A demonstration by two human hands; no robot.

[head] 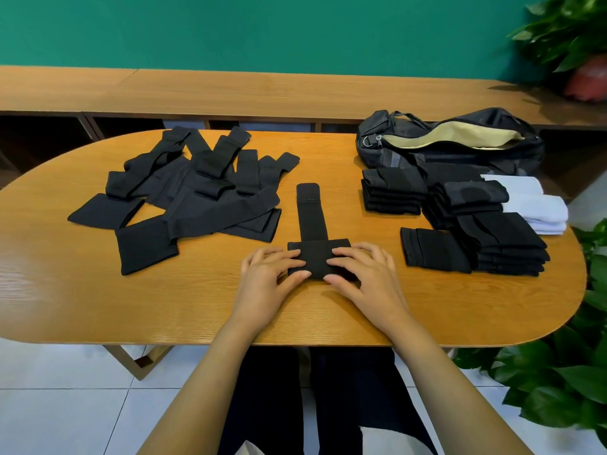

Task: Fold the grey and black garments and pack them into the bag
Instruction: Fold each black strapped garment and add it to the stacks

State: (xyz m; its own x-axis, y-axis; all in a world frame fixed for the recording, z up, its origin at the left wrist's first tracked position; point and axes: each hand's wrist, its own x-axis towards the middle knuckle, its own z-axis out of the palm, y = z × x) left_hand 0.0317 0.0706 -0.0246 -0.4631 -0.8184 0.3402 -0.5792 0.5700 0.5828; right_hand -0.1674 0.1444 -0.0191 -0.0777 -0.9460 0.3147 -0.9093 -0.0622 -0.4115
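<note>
**Black garment [312, 218] half folded between both hands**

Wooden table [98, 307] carries everything. The garment lies at the near middle, its folded end toward the person and a narrow strip running away from it. The left hand [266, 277] and right hand [364, 274] each grip that folded end, fingers bent over the top and thumbs at the near edge. To the left lies a heap of loose black pieces [197, 192]. To the right stand folded black stacks [492, 238], with folded white cloths [538, 208] just beside them. Behind the stacks sits the dark bag [460, 142], its zip open and pale lining showing.
</note>
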